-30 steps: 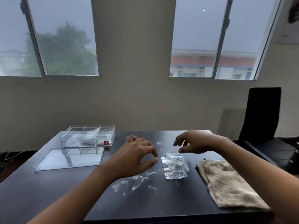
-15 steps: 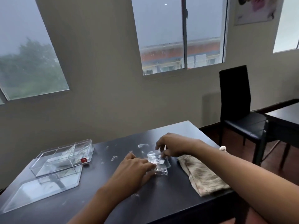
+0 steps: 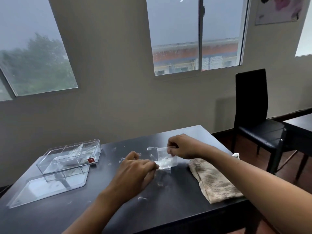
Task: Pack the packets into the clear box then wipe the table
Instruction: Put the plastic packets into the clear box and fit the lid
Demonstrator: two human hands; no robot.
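Observation:
Small clear plastic packets (image 3: 166, 160) lie in a pile at the middle of the dark table (image 3: 177, 203). My right hand (image 3: 181, 146) pinches the top edge of one packet and lifts it. My left hand (image 3: 135, 173) grips the pile's lower left corner with its fingertips. The clear box (image 3: 70, 156) stands open at the table's left, divided into compartments, with a few packets inside and a red label on its front. Its clear lid (image 3: 49, 186) lies flat in front of it.
A crumpled beige cloth (image 3: 212, 179) lies at the table's right edge. Wet smears and droplets (image 3: 142, 198) dot the tabletop around the packets. A black chair (image 3: 253, 119) stands beyond the right side, beside a second dark table (image 3: 302, 122).
Both hands came down from hovering onto the packets and took hold of them. My right hand has lifted one packet's edge. The view swung to the right.

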